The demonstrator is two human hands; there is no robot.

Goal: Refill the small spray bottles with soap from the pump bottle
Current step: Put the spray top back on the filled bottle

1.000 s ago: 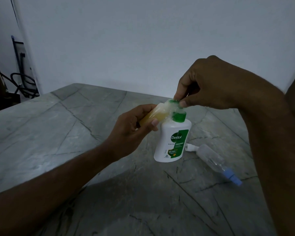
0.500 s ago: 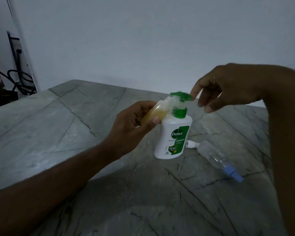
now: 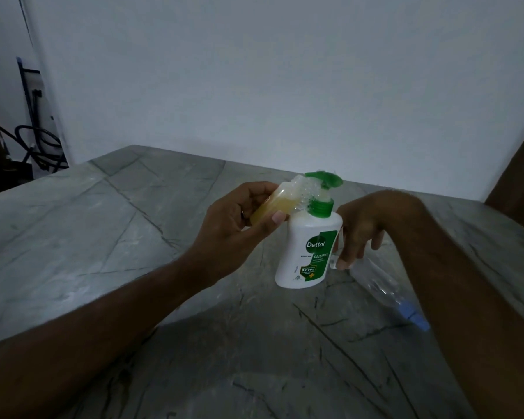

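A white pump bottle (image 3: 307, 252) with a green pump head stands on the grey stone table (image 3: 103, 237). My left hand (image 3: 236, 225) grips a small spray bottle (image 3: 273, 204) of yellow soap, tilted with its foamy open neck under the pump spout. My right hand (image 3: 360, 228) is low beside the pump bottle's right side, fingers hanging down. One fingertip touches a small white spray head (image 3: 333, 262) lying on the table. A second, clear small spray bottle (image 3: 375, 282) with a blue cap (image 3: 413, 317) lies on its side just behind that hand.
A white wall rises behind the table's far edge. Dark cables and a frame (image 3: 40, 140) stand off the table's left corner. The table's left edge drops away near there.
My right hand has left the pump head and dropped to the table beside the pump bottle, by the white spray head. My left hand still holds the small bottle at the spout.
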